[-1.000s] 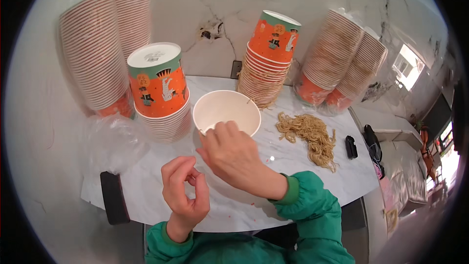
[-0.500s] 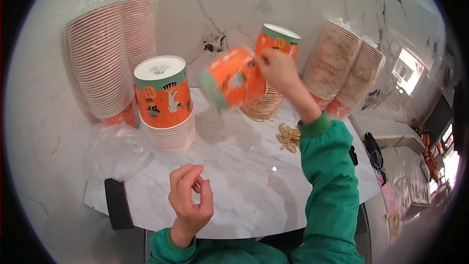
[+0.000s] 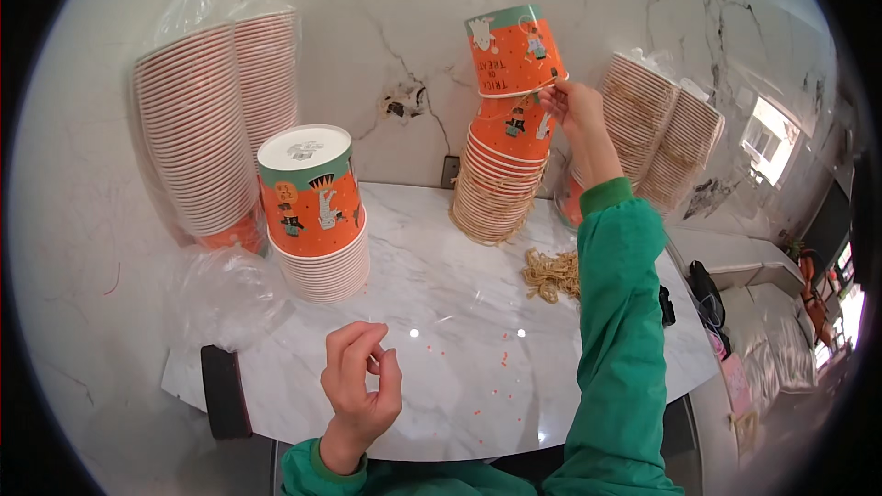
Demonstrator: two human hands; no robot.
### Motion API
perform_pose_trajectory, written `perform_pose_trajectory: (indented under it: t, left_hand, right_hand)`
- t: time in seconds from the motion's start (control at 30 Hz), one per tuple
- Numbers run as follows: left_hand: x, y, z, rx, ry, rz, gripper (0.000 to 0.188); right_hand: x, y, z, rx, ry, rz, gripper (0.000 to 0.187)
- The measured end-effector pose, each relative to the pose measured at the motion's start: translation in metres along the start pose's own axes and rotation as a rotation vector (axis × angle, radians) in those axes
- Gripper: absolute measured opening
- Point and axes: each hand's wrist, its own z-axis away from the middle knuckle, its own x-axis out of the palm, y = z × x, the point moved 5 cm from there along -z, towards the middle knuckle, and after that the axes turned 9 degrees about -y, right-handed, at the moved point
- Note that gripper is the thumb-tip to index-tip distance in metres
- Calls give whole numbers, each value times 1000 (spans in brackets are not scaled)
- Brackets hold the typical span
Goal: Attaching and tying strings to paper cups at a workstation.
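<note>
At the upper middle, an orange and green paper bucket (image 3: pixel 514 53) is upside down and slightly tilted, its rim round the top of a banded stack of like buckets (image 3: pixel 501 179). My right hand (image 3: pixel 574 110) pinches that bucket at the right of its rim. Tan bands encircle the rims in this stack. Close to the front of the table, my left hand (image 3: pixel 361 381) hovers with its fingers curled and thumb close to them; nothing shows in it. Beyond it stands another stack of upside-down buckets (image 3: pixel 312 207) with a white base on top.
A pile of loose tan bands (image 3: pixel 551 274) lies right of the banded stack. Tall plastic-wrapped bucket stacks (image 3: pixel 188 129) lean at the left, and more wrapped stacks (image 3: pixel 648 124) at the right. Crumpled clear plastic (image 3: pixel 230 285) and a black object (image 3: pixel 225 392) are at the table's left edge.
My right hand has carried the bucket rightward and up, turned it over, and placed it on the banded stack. My left hand has barely moved.
</note>
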Motion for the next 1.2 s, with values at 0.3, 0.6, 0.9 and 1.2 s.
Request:
perform_pose_trajectory:
  t: [0.3,0.6,0.9,1.2]
  left_hand:
    - [0,0,2,-7,-11,-29,39]
    - [3,0,-1,-8,-27,-11,38]
    - [4,0,2,-33,-84,-10,37]
    - [6,1,0,4,-57,-32,36]
  right_hand:
    - [-28,56,15,126,91,-128,21]
    - [-55,109,40,270,99,-169,22]
    - [-56,122,65,363,38,-28,25]
    - [-11,75,105,-457,191,1008,17]
